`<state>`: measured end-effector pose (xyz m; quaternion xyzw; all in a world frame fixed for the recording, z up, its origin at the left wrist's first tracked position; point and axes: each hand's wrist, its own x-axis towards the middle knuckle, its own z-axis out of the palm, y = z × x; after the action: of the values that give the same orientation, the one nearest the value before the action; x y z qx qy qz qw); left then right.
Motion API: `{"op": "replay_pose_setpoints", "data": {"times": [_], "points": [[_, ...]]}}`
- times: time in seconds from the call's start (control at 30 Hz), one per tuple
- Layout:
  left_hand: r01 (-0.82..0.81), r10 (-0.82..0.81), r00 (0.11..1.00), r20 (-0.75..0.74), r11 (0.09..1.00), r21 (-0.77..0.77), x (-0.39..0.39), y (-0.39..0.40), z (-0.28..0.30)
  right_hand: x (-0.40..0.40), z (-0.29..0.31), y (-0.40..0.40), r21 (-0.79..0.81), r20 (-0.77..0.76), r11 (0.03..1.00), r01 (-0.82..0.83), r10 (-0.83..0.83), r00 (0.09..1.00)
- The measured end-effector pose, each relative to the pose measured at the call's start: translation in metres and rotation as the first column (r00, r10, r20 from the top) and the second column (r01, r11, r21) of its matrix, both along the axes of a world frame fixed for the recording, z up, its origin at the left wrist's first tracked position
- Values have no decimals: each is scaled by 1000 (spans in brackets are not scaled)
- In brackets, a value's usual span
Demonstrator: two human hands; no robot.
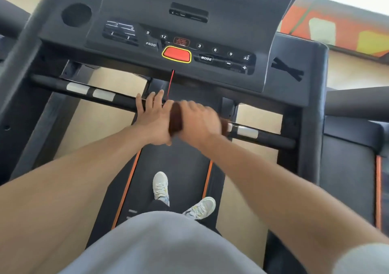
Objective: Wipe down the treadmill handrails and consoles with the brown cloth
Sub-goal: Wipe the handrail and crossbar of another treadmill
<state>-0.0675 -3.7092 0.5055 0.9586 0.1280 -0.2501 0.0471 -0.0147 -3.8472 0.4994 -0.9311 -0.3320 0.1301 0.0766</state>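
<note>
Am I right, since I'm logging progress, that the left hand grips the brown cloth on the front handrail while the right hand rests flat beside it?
Not quite: the hands are swapped. In the head view the right hand grips the brown cloth on the front handrail, while the left hand rests flat beside it.

Bright, even daylight fills the scene, strongest at the blown-out white patch in the top right corner. Soft glare washes over the glossy black plastic console panel, greying its surface and dulling the white button labels. Shadows are faint and diffuse. Motion blur smears the right hand and the dark brown cloth under it; the left hand is sharper. Wide-angle distortion bows the straight black handrail bar and stretches the forearms toward the lower corners.
</note>
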Motion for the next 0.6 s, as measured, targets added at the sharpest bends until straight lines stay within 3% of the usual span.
{"op": "replay_pose_setpoints", "data": {"times": [0.1, 0.2, 0.37, 0.47, 0.57, 0.6], "points": [[-12, 12, 1000, 0, 1000, -5, 0, 3, 0, -3, -13, 25, -5, 121, 1000, -21, 21, 992], [15, -14, 998, 69, 1000, -5, -4, 3, -3, 4, -13, -18, -65, 151, 994, -90, 99, 984], [10, 0, 981, 195, 999, -49, -10, 4, -10, 10, -4, -156, -173, 178, 974, 149, -118, 977], [-86, 177, 930, 321, 957, -277, -12, -9, -3, -8, -1, -212, -127, 235, 952, 279, -244, 941], [122, 266, 801, 537, 805, -581, -27, -39, 11, -25, -7, -200, 11, 198, 917, 399, -393, 898], [197, 279, 788, 549, 730, -654, -33, -51, 15, -32, -6, -191, 76, 178, 884, 461, -467, 866]]}}
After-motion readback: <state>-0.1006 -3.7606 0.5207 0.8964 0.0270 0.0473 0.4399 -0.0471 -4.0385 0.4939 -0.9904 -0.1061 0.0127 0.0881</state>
